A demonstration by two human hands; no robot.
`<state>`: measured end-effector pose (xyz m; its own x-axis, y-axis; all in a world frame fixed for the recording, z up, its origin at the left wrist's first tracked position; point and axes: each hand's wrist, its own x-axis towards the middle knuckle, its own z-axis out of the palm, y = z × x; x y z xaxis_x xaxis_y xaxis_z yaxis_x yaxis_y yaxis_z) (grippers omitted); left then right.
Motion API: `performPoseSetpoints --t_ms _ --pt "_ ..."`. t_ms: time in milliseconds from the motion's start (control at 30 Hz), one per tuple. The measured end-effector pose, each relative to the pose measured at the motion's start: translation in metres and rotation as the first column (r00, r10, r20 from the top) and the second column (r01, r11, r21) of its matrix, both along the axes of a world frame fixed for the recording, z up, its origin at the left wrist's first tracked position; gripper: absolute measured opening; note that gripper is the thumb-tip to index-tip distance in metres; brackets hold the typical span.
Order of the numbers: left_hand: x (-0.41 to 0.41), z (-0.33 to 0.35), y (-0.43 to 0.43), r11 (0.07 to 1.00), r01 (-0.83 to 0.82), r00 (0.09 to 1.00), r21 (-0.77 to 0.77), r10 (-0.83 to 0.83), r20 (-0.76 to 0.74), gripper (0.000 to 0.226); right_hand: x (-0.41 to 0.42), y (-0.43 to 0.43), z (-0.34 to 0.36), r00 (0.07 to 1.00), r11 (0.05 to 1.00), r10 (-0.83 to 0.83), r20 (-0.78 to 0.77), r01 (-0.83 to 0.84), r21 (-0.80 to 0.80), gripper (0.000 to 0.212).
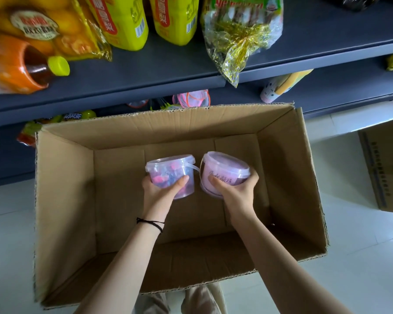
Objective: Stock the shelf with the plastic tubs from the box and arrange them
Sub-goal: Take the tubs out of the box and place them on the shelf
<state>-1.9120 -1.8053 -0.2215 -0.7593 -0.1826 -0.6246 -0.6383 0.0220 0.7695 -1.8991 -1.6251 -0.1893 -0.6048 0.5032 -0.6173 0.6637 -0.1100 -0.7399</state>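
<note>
Two plastic tubs, left tub (171,175) in left hand (159,189) fingers, right tub (224,173) in right hand (235,191) fingers, one box (64,189)

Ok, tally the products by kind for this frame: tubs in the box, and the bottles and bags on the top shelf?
Clear plastic tubs with lids, one in the left hand, one in the right hand: 2
Yellow plastic bottles: 2
Orange-labelled bottle lying down: 1
Snack bags: 2
Total: 7
</note>
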Motion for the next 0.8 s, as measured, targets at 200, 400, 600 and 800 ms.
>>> performPoseSetpoints --t_ms 200,400,600,800 --pt "-0.015 0.091 -0.004 0.997 0.007 0.978 -0.083 -0.025 -0.209 0.074 -0.014 -0.001 0.091 0.934 0.972 0.218 -0.284 -0.183 0.146 0.117" --pt "-0.039 0.238 -0.009 1.000 -0.005 0.872 0.022 0.015 -0.489 0.076 -0.036 -0.002 0.230 0.796 0.953 0.289 -0.532 -0.188 0.238 0.112" --pt "-0.033 0.392 -0.014 0.996 -0.050 0.733 0.078 0.089 -0.674 0.085 -0.038 -0.012 0.378 0.647 0.951 0.310 -0.697 -0.215 0.223 0.108" --pt "-0.017 0.496 -0.024 0.978 -0.188 0.606 0.090 0.187 -0.773 0.089 -0.039 -0.029 0.483 0.519 0.925 0.360 -0.775 -0.306 0.224 0.112"
